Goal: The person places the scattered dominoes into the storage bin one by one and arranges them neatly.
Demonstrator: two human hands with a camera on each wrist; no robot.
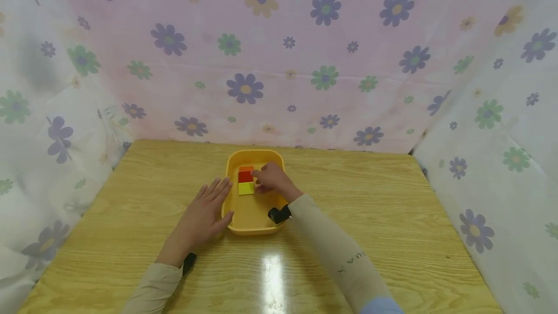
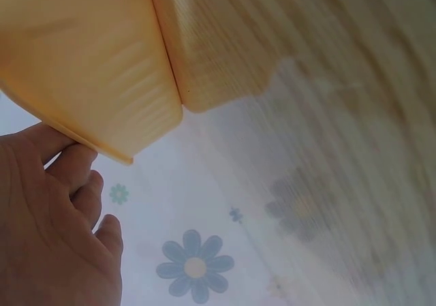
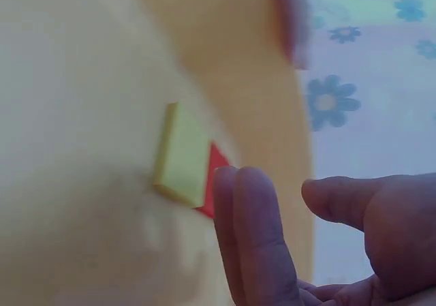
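Observation:
A yellow plastic bin [image 1: 254, 231] sits on the table with an orange block [image 1: 246, 168], a red block [image 1: 245, 177] and a yellow block [image 1: 246, 188] lined up inside. My right hand [image 1: 273, 179] reaches into the bin, fingertips right at the red block's edge. In the right wrist view, thumb and straight fingers stand apart with nothing between them, just beside the red block [image 3: 209, 191] and the yellow block [image 3: 182, 163]. My left hand [image 1: 204, 215] lies against the bin's left side, its straight fingers touching the rim, as the left wrist view also shows.
The bin stands on a wood-grain table [image 1: 357, 188], in front of a flowered cloth backdrop [image 1: 279, 62]. More flowered cloth closes off both sides. Black wrist bands [image 1: 279, 214] show at both wrists, the right one overlapping the bin's near right corner.

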